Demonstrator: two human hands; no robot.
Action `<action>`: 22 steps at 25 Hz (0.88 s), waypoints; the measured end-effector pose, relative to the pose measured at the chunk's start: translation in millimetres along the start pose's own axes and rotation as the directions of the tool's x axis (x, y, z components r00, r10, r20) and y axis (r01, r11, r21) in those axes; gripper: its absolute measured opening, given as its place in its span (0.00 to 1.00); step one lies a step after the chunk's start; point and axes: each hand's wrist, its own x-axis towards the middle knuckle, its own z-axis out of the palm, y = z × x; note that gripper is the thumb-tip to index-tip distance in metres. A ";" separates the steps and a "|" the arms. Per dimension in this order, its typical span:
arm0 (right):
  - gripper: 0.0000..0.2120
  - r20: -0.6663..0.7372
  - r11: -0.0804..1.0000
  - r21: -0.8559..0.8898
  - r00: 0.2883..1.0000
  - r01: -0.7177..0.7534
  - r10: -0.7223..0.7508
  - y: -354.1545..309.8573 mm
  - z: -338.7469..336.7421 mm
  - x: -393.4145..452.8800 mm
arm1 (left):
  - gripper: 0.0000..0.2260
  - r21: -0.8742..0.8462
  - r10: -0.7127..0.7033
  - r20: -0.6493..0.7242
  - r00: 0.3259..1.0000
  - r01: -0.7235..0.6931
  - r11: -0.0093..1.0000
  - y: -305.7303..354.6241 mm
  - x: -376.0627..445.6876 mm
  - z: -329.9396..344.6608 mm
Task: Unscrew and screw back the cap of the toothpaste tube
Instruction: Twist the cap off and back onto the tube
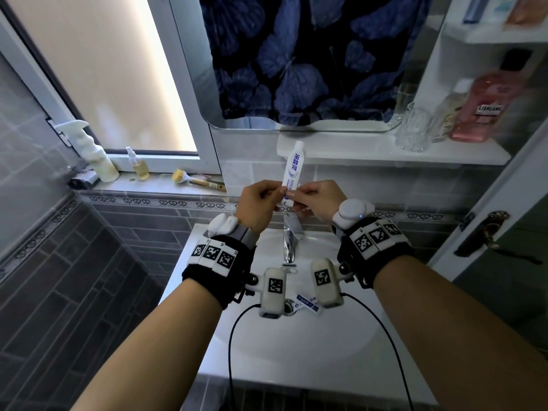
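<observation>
White sink (341, 366), frame centre-bottom; small blue-white packet (308, 302) beside drain. Shelf (370, 151) upper right: glass (413, 129), two bottles.

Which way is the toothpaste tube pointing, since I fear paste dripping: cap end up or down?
Cap end down. The toothpaste tube stands nearly upright, flat crimped end on top, its lower end pinched between the left hand and right hand. Cap itself is hidden.

A home bathroom.
A white washbasin (296, 345) with a chrome tap (290, 241) sits under a wall mirror (296, 54), beside grey tiled walls (74, 277) and shelved toiletry bottles (480, 108).
</observation>
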 end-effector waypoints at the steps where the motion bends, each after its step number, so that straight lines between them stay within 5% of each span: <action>1: 0.07 0.004 0.999 -0.034 1.000 0.003 -0.003 0.8 -0.5 0.9 | 0.09 -0.042 -0.008 0.027 1.000 0.009 0.999 -2.7 -2.1 -1.2; 5: 0.09 0.039 0.994 -0.102 0.999 -0.032 0.036 5.6 -0.1 1.0 | 0.08 -0.097 -0.055 0.100 0.993 0.064 0.993 -11.4 -11.2 -7.6; 10: 0.04 0.055 0.999 0.022 0.998 -0.045 0.044 15.7 1.5 -10.7 | 0.05 0.086 -0.077 0.037 0.996 0.073 0.994 -13.2 -15.0 -3.9; 16: 0.07 0.022 0.965 -0.260 0.999 -0.033 0.040 16.8 5.1 -7.4 | 0.10 0.273 -0.065 0.019 0.998 0.057 0.960 -12.8 -15.3 4.4; 22: 0.08 0.015 0.998 -0.067 1.000 0.015 -0.014 15.5 1.3 -15.2 | 0.10 0.197 -0.060 0.059 0.996 0.047 0.979 -13.3 -15.4 3.2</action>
